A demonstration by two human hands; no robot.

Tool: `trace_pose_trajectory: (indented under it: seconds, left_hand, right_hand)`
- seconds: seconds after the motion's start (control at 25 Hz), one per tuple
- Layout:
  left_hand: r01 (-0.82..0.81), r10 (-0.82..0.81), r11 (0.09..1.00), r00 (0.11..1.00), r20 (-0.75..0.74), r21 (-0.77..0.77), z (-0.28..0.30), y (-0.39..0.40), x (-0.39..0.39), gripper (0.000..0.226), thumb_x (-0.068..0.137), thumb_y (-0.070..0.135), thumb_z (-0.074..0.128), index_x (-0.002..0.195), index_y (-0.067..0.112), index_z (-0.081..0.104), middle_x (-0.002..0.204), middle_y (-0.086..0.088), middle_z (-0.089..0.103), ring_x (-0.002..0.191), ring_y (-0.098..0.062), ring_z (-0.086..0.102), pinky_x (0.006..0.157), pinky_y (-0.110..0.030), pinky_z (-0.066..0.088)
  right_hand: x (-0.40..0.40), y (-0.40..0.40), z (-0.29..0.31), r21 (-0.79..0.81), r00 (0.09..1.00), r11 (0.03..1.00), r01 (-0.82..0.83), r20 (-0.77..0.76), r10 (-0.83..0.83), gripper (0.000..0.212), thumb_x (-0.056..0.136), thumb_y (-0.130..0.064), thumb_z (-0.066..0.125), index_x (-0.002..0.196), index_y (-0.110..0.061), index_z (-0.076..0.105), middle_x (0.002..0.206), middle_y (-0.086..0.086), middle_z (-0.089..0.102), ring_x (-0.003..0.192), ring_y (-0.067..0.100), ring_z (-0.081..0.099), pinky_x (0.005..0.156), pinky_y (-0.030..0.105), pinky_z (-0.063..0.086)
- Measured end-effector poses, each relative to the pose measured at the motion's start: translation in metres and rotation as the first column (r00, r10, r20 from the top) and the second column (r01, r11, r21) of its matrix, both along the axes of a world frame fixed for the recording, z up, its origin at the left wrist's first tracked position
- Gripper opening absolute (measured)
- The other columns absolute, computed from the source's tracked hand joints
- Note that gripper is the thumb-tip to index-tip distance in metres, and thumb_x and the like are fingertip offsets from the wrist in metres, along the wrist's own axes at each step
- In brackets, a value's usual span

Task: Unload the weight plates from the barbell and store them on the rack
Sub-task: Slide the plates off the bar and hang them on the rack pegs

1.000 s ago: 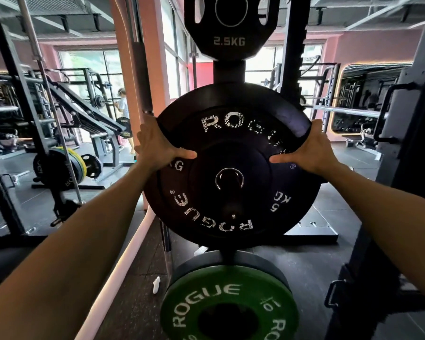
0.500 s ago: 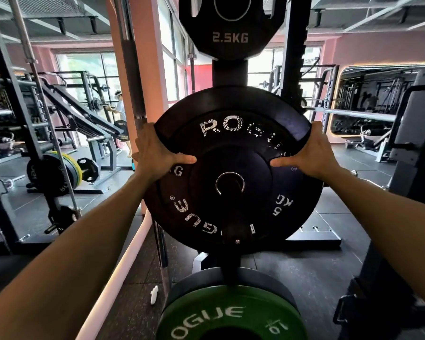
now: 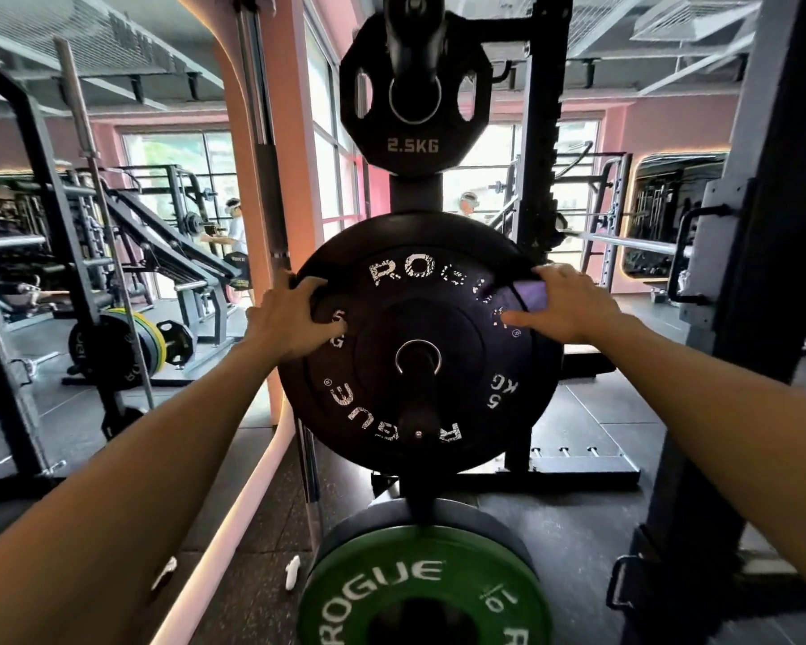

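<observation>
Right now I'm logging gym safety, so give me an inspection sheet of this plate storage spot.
Surface: dark rubber floor, small white object lying on it.
Job's things: black 5 kg Rogue plate on the rack peg; green 10 kg plate below; 2.5 kg plate above.
Clutter: upright barbell beside the rack.
Hands: left hand and right hand grip the 5 kg plate's upper rim.
Cables: nothing seen.
Surroundings: other racks, windows, a person behind.

pink pillar (image 3: pixel 285 132), windows (image 3: pixel 173 160), wall mirror (image 3: pixel 671 211)
</observation>
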State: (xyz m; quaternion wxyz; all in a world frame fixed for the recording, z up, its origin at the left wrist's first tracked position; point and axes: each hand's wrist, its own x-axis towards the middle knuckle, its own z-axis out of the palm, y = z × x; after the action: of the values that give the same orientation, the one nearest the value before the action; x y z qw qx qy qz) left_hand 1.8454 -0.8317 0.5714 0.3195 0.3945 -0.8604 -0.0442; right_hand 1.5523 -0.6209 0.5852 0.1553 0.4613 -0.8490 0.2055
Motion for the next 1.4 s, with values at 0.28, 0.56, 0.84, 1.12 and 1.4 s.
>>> trace_pose_trajectory:
  seconds: [0.28,0.56,0.84,1.12,1.4]
  left_hand:
    - [0.016,-0.023,0.996,0.997,0.077,0.092,0.005,0.078,0.046,0.085,0.064,0.075,0.064,0.137,0.036,0.043,0.133,-0.008,0.045,0.123,-0.032,0.049,0.105,-0.05,0.039]
    - [-0.047,0.042,0.998,0.99,0.133,0.038,-0.003,0.169,0.058,0.082,0.066,0.077,0.063,0.136,0.037,0.042,0.139,-0.004,0.041,0.124,-0.03,0.049,0.101,-0.047,0.04]
    - [-0.025,0.016,0.995,0.996,0.091,0.099,0.017,0.277,0.084,0.091,0.061,0.079,0.062,0.137,0.033,0.044,0.137,-0.006,0.044,0.124,-0.028,0.048,0.105,-0.05,0.039]
    - [0.086,-0.087,0.994,0.996,0.016,0.064,0.016,0.415,0.084,0.08,0.069,0.066,0.071,0.134,0.024,0.049,0.134,-0.008,0.048,0.122,-0.025,0.049,0.105,-0.044,0.04]
    - [0.176,-0.176,0.98,0.984,-0.01,0.089,0.032,0.512,0.037,0.096,0.053,0.083,0.062,0.13,0.028,0.05,0.131,-0.001,0.052,0.118,-0.024,0.054,0.102,-0.048,0.042]
  right_hand:
    - [0.017,0.067,0.001,0.12,0.997,0.99,-0.08,-0.006,0.082,0.1,0.06,-0.084,0.057,0.142,-0.03,0.033,0.142,0.003,0.044,0.128,0.029,0.046,0.102,0.046,0.038]
    - [0.035,0.131,-0.004,0.109,0.991,0.985,-0.133,0.041,0.129,0.1,0.059,-0.082,0.061,0.142,-0.036,0.03,0.148,0.001,0.037,0.131,0.027,0.044,0.105,0.05,0.031]
    - [0.068,0.22,0.01,0.048,0.966,0.968,-0.246,0.097,0.241,0.1,0.063,-0.077,0.063,0.144,-0.031,0.031,0.15,0.004,0.036,0.134,0.027,0.04,0.109,0.054,0.031]
    - [0.093,0.358,0.016,0.085,0.965,0.962,-0.26,0.057,0.256,0.102,0.06,-0.083,0.059,0.144,-0.034,0.029,0.152,0.002,0.034,0.135,0.025,0.04,0.107,0.053,0.029]
    - [0.064,0.472,0.036,0.113,0.991,0.984,-0.135,0.034,0.132,0.099,0.064,-0.079,0.061,0.145,-0.033,0.027,0.152,0.003,0.034,0.136,0.027,0.039,0.111,0.054,0.026]
